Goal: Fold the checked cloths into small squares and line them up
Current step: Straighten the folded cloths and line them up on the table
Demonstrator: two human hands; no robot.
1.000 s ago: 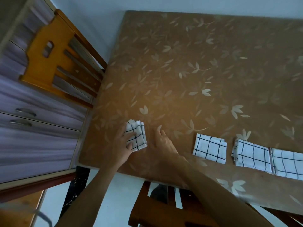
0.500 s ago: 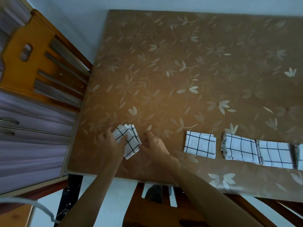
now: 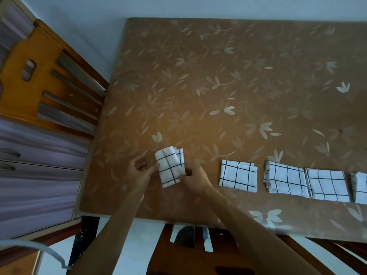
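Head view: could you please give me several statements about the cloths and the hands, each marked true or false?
1. The left hand and the right hand both hold one folded cloth. True.
2. That cloth touches the nearest cloth of the row. False: bare table shows between them.
3. The cloths are red-checked. False: they are white with dark lines.
4. The row lies along the table's far edge. False: it lies along the near edge, to the right of the hands.
5. A wooden chair stands at the table's left side. True.
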